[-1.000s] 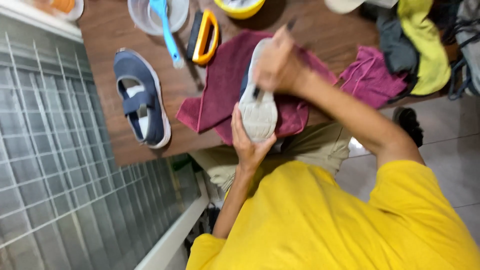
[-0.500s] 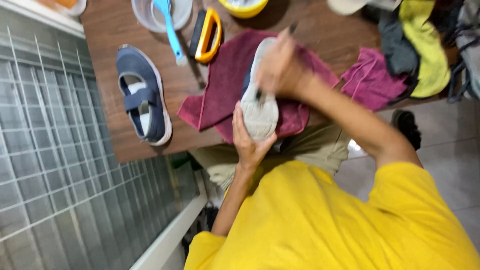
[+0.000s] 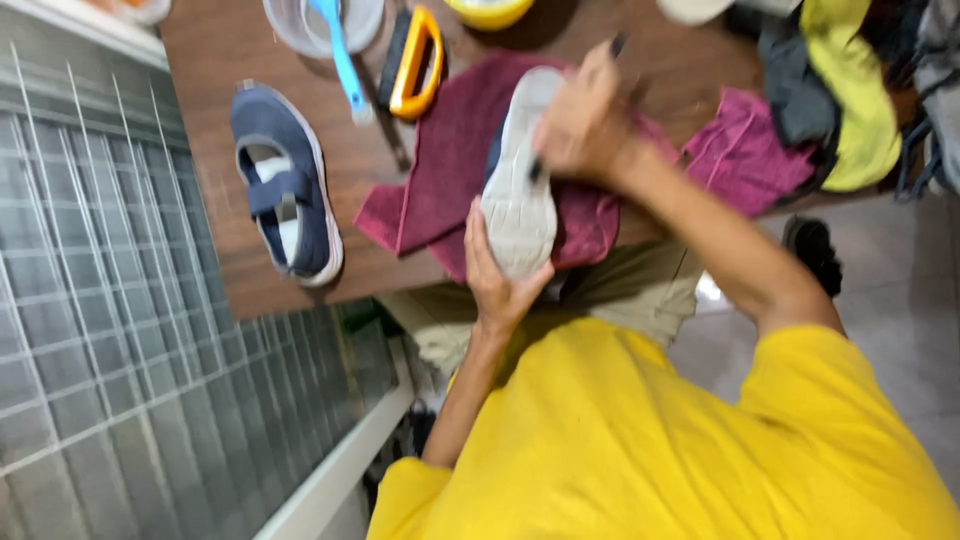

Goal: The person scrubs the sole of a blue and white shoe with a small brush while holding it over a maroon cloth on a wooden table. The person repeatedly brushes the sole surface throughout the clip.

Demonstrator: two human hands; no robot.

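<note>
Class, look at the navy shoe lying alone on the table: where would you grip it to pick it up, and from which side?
Grip the navy shoe across its strap, coming from above. It lies sole-down on the table with its opening facing up, and the strap bridges that opening, so fingers can hook under it. No hand is near it.

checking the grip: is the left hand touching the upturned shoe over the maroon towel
Touching. The head view shows the left hand cupping the lower end of the upturned shoe, its fingers against the pale sole's edge, no gap.
</note>
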